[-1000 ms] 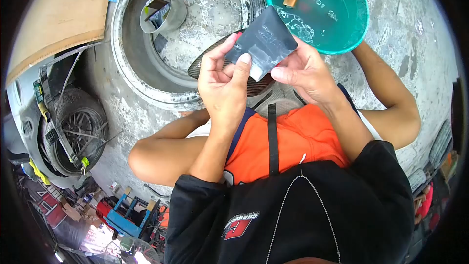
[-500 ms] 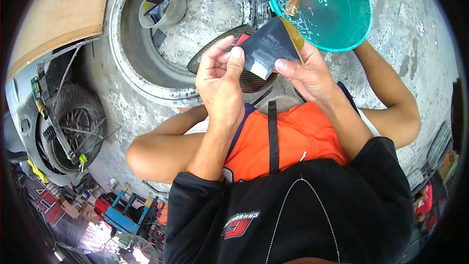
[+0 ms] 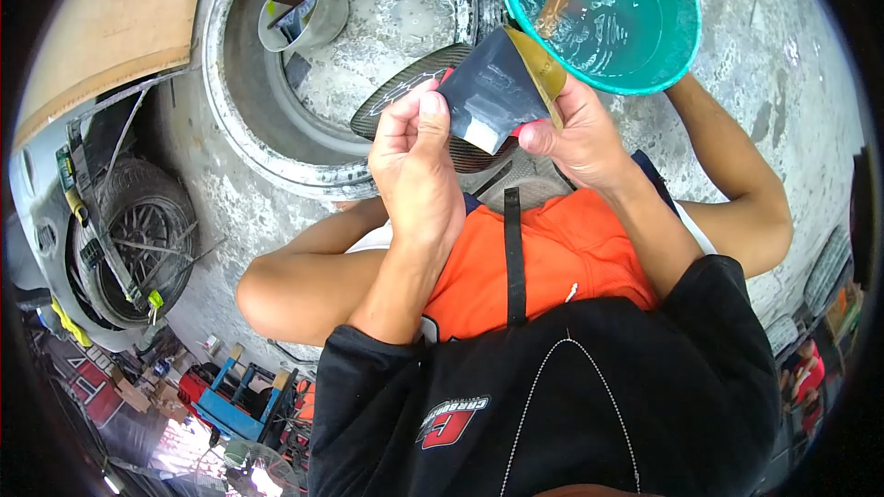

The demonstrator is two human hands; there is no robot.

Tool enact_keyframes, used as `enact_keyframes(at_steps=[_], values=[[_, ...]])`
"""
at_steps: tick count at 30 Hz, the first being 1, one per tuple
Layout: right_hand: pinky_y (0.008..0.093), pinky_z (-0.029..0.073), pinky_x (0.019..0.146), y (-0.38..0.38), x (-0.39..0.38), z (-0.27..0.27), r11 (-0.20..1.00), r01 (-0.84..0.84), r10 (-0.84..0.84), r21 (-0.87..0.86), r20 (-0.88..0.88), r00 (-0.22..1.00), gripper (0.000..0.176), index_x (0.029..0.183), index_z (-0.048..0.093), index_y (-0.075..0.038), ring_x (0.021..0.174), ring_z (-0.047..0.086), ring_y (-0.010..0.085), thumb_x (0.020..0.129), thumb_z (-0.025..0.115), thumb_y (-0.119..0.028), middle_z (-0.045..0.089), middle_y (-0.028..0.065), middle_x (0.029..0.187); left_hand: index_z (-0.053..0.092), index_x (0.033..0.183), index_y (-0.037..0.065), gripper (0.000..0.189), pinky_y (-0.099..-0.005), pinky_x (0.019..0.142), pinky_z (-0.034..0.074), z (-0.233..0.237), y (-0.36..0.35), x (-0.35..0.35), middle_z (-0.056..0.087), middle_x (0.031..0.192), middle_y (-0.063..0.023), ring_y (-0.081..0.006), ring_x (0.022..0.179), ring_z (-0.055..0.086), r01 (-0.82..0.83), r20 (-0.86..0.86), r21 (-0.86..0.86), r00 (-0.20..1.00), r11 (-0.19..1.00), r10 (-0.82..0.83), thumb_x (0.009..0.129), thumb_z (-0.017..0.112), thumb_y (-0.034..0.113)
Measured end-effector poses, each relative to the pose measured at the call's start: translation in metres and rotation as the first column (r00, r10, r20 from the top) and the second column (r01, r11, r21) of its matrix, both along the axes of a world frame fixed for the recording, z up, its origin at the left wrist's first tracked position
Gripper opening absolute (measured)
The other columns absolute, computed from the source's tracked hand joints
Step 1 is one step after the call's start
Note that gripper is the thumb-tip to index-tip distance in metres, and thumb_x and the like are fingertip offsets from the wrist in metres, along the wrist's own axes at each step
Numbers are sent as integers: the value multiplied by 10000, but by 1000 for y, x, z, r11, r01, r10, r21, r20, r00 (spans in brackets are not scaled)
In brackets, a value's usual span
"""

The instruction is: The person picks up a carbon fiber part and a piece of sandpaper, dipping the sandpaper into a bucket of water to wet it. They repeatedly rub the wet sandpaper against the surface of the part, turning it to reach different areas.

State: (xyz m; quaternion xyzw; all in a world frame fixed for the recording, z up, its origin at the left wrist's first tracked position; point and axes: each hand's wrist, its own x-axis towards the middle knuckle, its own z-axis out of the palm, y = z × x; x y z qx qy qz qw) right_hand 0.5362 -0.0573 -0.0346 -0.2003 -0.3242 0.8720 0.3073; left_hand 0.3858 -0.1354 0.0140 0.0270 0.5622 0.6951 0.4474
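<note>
A dark grey sheet of what looks like sandpaper, with a yellowish-brown back folded over at its right edge, is held up between both hands. My left hand pinches its left side, thumb on top, where a bit of something red shows. My right hand grips the right side near the fold, with more red showing beside the thumb. Behind the sheet lies a curved, dark carbon-patterned piece, its middle hidden by the sheet and hands.
A teal basin of water holding a brown block stands at upper right. A large pale ring surrounds a grey cup at upper left. A wheel is at left. Someone in red is at far right.
The sheet has tilted slightly and its yellowish-brown side shows more. My left fingers have closed in on its left edge. The water in the basin is more rippled.
</note>
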Motion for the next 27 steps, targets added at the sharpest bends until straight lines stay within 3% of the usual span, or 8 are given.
enact_keyframes(at_steps=[3,10,12,13,16,17,21,27], values=[[356,413,1144,-2,0,-4,1000,-1,1,29,-14,1000,755,1497,457,2,1321,540,168,861,846,-117,576,67,1449,606,1262,3,259,-378,1054,479,0,-5,1,657,1255,-116,-182,1158,622,38,0,-16,999,999,-38,1051,614,153],[369,421,1140,-7,3,3,1000,10,-10,-16,-7,1000,750,1501,457,-6,1314,554,178,869,841,-129,590,74,1436,606,1254,-5,240,-346,1022,498,1,-10,0,672,1213,-110,-169,1118,636,60,-58,50,997,997,-57,1045,617,112],[379,445,1121,-7,6,0,999,-1,1,-54,-2,1000,741,1515,443,-20,1295,570,177,887,823,-126,600,79,1421,609,1244,-11,225,-314,996,506,0,-12,-2,684,1189,-105,-155,1083,648,150,-254,15,957,989,-142,1031,626,58],[370,481,1073,-8,1,8,998,59,-61,-36,-38,997,643,1452,521,-21,1220,621,174,896,818,-147,656,80,1338,633,1203,-6,289,-269,937,487,4,-9,-2,664,1002,-47,-106,953,621,130,-252,22,960,991,-120,953,751,79],[354,498,1034,-6,12,10,1000,-16,17,-15,10,1000,536,1352,604,-11,1146,657,174,890,827,-165,704,84,1247,574,1258,0,429,-279,909,487,7,-3,-3,650,1036,-73,-128,960,606,165,-405,177,911,970,-81,894,801,34],[332,510,996,-1,13,9,997,-18,20,79,-23,1000,391,1211,683,-11,1085,673,161,884,833,-163,733,86,1147,528,1272,18,529,-296,919,488,1,-3,-3,634,1064,-92,-152,990,606,126,-506,191,863,973,-12,843,837,0],[590,356,1169,1,9,13,829,84,-78,553,-34,996,296,1110,728,-39,1227,673,309,825,786,16,742,148,1174,545,1192,21,450,-304,952,501,-1,-13,-5,645,1094,-113,-171,1018,636,81,-557,241,828,967,70,843,825,-26],[569,331,1177,1,6,16,622,30,-248,783,160,955,331,1074,758,-120,1273,647,342,829,701,96,740,166,1227,691,1137,-37,261,-329,1011,494,-2,-17,-6,660,1258,-184,-221,1155,640,226,-585,195,808,954,-72,886,746,-81]])
